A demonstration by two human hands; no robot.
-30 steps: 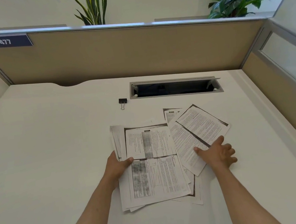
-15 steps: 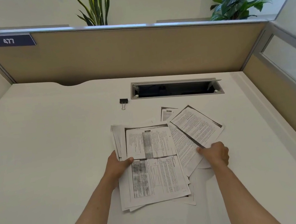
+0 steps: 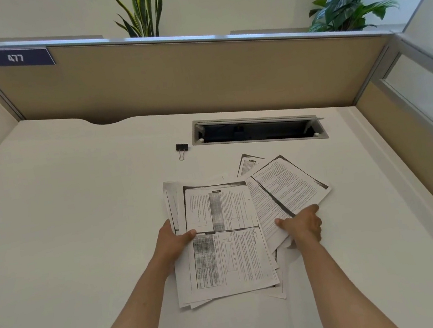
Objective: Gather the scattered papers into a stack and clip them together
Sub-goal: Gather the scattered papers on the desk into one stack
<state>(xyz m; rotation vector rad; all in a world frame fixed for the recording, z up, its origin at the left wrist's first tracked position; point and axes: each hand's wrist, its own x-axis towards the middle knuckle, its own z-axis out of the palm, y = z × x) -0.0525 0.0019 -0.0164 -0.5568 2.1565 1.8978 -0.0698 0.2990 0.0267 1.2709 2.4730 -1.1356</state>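
The right hand (image 3: 302, 225), flat a second ago, has curled around the angled right-side sheets (image 3: 287, 190), drawing them inward.

White papers (image 3: 227, 256) with grey-black print, black binder clip (image 3: 181, 147), white desk (image 3: 66, 225), tan partition (image 3: 171, 79).

Both bare forearms stretched forward, left hand (image 3: 174, 242) clamped with thumb on top, right hand (image 3: 303, 225) curled shut (knuckles up), wrists kept low

White desk (image 3: 64, 211), open cable tray (image 3: 259, 130), tan partition (image 3: 185, 80), "477" sign (image 3: 15, 58), two plants (image 3: 144, 8)
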